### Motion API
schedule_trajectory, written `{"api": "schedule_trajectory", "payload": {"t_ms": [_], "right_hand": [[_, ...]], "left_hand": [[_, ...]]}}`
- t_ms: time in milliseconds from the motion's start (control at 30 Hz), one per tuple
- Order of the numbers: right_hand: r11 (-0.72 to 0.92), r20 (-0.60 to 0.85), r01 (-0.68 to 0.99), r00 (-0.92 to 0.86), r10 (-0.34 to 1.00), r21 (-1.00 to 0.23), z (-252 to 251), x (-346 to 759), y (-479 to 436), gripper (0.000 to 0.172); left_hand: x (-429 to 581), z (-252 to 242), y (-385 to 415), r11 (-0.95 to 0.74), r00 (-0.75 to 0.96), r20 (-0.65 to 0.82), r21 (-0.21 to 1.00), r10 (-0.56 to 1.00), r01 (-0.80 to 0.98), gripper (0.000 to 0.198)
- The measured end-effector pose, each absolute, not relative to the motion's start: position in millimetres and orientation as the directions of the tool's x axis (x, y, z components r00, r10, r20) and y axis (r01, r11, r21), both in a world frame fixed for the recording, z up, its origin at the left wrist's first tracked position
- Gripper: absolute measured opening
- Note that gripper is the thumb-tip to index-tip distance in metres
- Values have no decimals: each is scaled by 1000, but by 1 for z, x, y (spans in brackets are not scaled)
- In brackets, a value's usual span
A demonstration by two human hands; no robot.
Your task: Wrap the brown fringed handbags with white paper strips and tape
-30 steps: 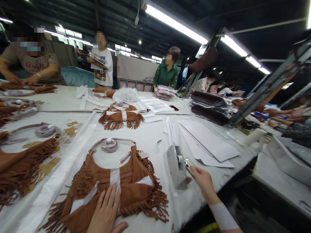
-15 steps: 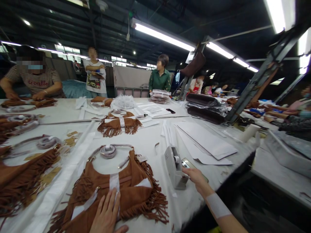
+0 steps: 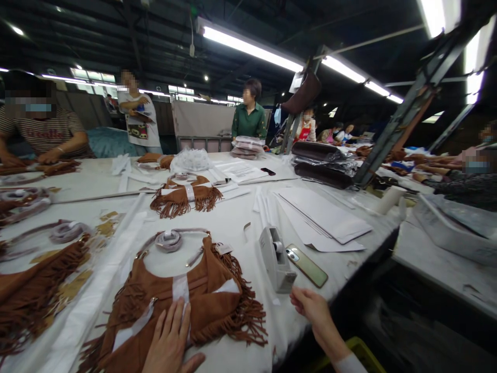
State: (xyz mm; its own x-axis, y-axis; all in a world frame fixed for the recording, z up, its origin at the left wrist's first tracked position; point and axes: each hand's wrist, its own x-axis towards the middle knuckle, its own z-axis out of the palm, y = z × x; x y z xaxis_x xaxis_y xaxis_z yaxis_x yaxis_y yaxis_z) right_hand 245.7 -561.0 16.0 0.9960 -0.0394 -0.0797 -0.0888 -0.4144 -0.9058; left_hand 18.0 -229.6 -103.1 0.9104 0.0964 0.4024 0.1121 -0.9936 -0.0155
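A brown suede handbag with fringe (image 3: 213,311) lies flat before me, its strap wrapped into a coil above the opening. White paper strips and a clear band cross its front. My left hand (image 3: 171,331) rests on the bag over the band, palm down, fingers stretched out. To the right stands a grey tape dispenser (image 3: 276,261) with a roll in it. Just in front of its near end, my right hand (image 3: 310,305) has its fingers pinched together; whatever they hold is too fine to make out. A phone in a pale green case (image 3: 306,265) lies beside the dispenser.
More fringed bags lie at the left (image 3: 34,285) and farther back (image 3: 186,194). White sheets (image 3: 324,212) and wrapped dark bags (image 3: 324,163) are at the right, near a slanted metal post (image 3: 399,119). The table edge drops off at right. Several people stand around.
My right hand has drawn back toward me from beside the dispenser, uncovering the phone. My left hand stays on the bag. The whole view has shifted slightly.
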Motion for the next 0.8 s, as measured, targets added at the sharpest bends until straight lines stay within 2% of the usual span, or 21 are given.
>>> {"api": "schedule_trajectory", "payload": {"t_ms": [167,300,400,467,600,700,800], "right_hand": [[-445,-95,-100,995,-34,-890,5,249,-562,52],[-530,-73,-91,996,-54,-843,0,242,-570,49],[-595,-61,-57,998,-13,-801,5,233,-568,46],[-634,-32,34,995,93,-772,16,231,-557,44],[-650,75,359,904,422,-670,49,239,-500,40],[-532,75,563,728,681,-633,79,241,-440,36],[-322,30,691,445,895,-648,106,235,-382,32]], "left_hand": [[17,-102,-230,-994,907,412,-20,88,105,95],[18,-103,-229,-994,922,374,5,104,110,94],[17,-93,-233,-991,932,337,37,131,126,97],[16,-79,-237,-986,944,286,65,165,153,100],[17,-55,-239,-976,966,173,132,192,170,107],[19,-51,-235,-970,972,139,178,190,164,111],[18,-51,-233,-965,969,147,206,197,165,112]]}}
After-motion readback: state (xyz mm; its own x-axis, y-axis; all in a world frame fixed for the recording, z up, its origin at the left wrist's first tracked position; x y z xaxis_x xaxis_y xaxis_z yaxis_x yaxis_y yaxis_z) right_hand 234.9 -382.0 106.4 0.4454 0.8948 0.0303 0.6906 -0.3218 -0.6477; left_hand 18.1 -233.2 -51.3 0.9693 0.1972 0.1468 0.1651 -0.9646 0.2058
